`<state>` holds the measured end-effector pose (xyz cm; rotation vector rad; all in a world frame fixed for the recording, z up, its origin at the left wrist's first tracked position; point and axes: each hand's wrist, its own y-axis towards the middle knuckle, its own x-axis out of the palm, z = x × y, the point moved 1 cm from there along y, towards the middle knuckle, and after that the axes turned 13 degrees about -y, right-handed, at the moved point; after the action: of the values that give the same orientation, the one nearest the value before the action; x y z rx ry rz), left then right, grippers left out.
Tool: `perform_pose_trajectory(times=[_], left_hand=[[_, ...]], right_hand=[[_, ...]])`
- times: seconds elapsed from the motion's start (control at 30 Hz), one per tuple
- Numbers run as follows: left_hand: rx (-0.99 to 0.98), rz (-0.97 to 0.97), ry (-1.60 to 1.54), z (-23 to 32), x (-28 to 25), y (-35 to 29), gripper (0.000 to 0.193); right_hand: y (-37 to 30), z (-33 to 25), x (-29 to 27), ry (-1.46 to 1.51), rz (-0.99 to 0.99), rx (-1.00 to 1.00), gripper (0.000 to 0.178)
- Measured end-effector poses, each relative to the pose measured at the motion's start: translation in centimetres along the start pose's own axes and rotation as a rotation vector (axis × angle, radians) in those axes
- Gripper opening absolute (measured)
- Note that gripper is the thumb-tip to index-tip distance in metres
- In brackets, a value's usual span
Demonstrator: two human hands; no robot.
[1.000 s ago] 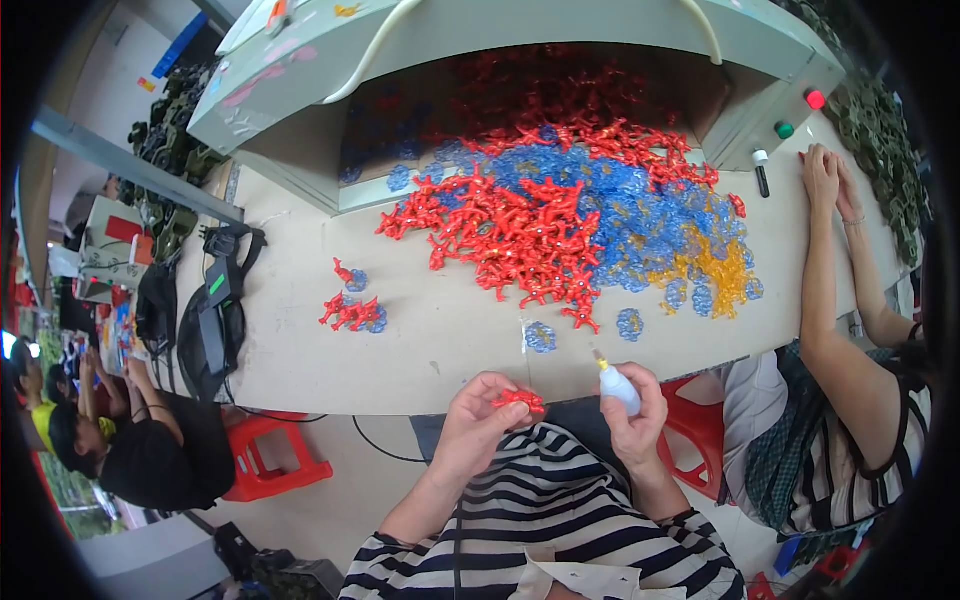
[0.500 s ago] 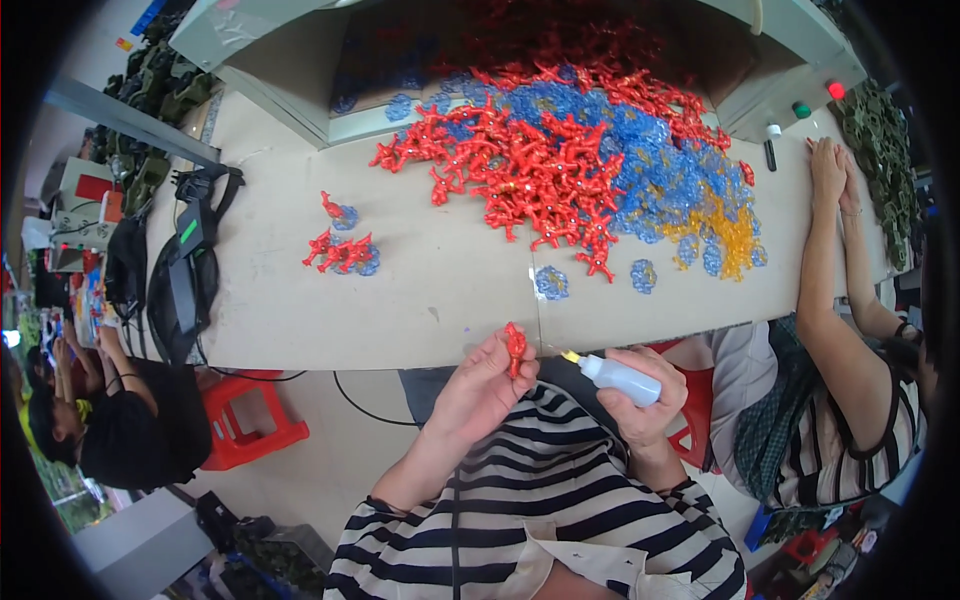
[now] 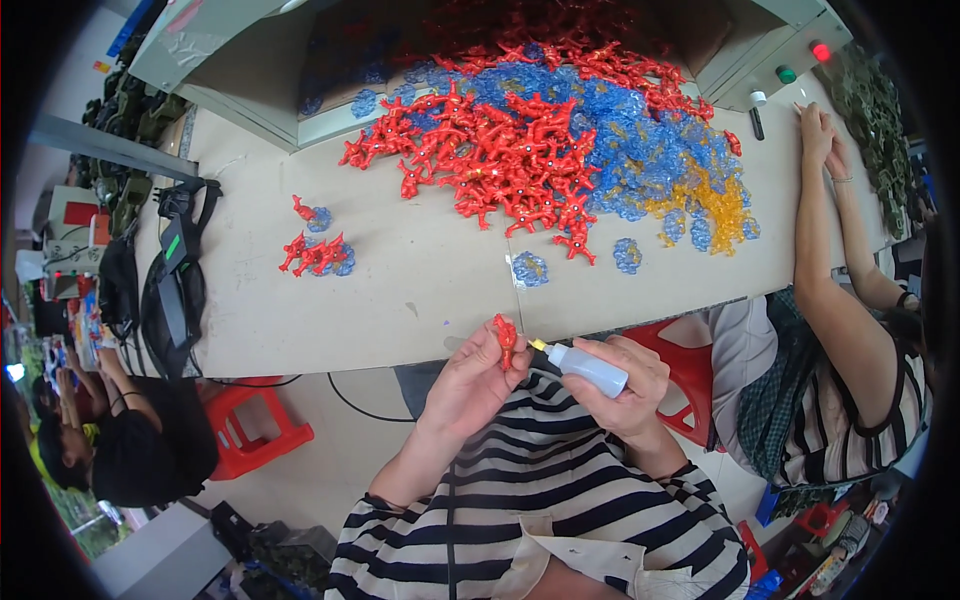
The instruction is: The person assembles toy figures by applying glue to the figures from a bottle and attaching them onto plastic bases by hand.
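Note:
Between the fingertips of my left hand is a small red plastic figure, held upright near the table's front edge. My right hand grips a small translucent squeeze bottle with a yellow nozzle tip. The bottle lies tilted, its nozzle pointing left at the red figure and close to it; whether they touch I cannot tell. Beyond my hands a large pile of red figures lies beside clear blue plastic pieces. Two single blue pieces, one of them here, lie nearer to me.
Yellow pieces edge the pile's right side. A few red figures on blue pieces sit at left. A grey booth stands over the back. Black straps and a device lie far left. A co-worker's arms rest at right.
The bottle's nozzle has come closer to the red figure in my left hand. The whole view has shifted slightly, with the pile appearing a little further left.

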<state>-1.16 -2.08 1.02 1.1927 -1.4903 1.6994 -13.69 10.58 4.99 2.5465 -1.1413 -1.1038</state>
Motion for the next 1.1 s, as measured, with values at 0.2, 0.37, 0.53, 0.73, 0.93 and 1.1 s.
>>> perform_pose_trajectory(times=[0.2, 0.37, 0.53, 0.73, 0.93, 1.1], left_hand=[[-0.013, -0.022, -0.008, 0.0, -0.2, 0.3, 0.022], [-0.028, -0.027, -0.027, 0.0, -0.5, 0.5, 0.026], [-0.04, -0.022, -0.04, -0.1, -0.6, 0.7, 0.028], [-0.019, -0.009, 0.029, -0.2, -0.3, 0.9, 0.027], [0.03, -0.006, 0.116, -0.3, -0.2, 0.7, 0.025], [0.026, -0.048, 0.165, -0.1, -0.9, 0.2, 0.024]], right_hand=[[0.1, 0.0, -0.5, -0.006, -0.016, 0.02, 0.032], [0.2, 0.1, -0.8, 0.018, -0.058, 0.059, 0.033], [0.5, 0.0, -0.7, 0.044, -0.059, 0.04, 0.032], [0.3, 0.5, -0.3, 0.064, -0.025, 0.064, 0.031], [0.0, 1.2, -1.8, 0.12, -0.059, 0.172, 0.03], [-0.2, 2.4, -1.0, 0.207, 0.017, 0.425, 0.032]])
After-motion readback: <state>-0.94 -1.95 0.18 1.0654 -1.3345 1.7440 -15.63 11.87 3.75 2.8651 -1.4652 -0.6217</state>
